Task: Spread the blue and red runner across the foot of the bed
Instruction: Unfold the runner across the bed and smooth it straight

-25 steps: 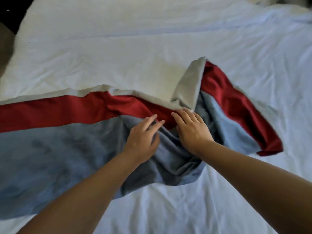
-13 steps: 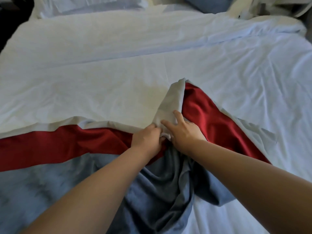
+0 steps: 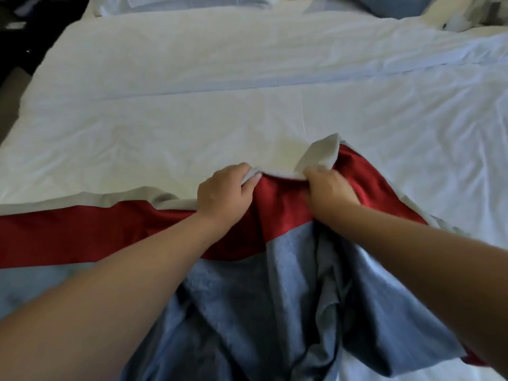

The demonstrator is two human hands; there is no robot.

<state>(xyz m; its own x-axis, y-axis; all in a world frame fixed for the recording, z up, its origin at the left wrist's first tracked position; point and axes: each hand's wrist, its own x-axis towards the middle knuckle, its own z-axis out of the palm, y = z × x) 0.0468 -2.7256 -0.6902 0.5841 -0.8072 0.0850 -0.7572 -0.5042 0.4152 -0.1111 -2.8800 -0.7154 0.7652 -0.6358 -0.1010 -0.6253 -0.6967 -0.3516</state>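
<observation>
The runner [image 3: 275,213] has a red band, a blue band and a grey far border, and lies on the white bed [image 3: 247,119]. Its left part is flat across the bed. Its right part is folded back and bunched, with a grey corner sticking up beyond my right hand. My left hand [image 3: 224,193] is shut on the grey far edge near the middle. My right hand [image 3: 327,188] grips the same edge a little to the right, at the base of the upturned corner. The blue band hangs in folds between my forearms.
White pillows [image 3: 192,1] and a blue cushion [image 3: 395,4] lie at the head of the bed. A dark floor [image 3: 16,37] shows past the bed's left edge. The sheet is wrinkled at the right.
My hands went from resting on the blue and red bands to gripping the grey far edge, then moved apart along it. The view has tilted up toward the head of the bed.
</observation>
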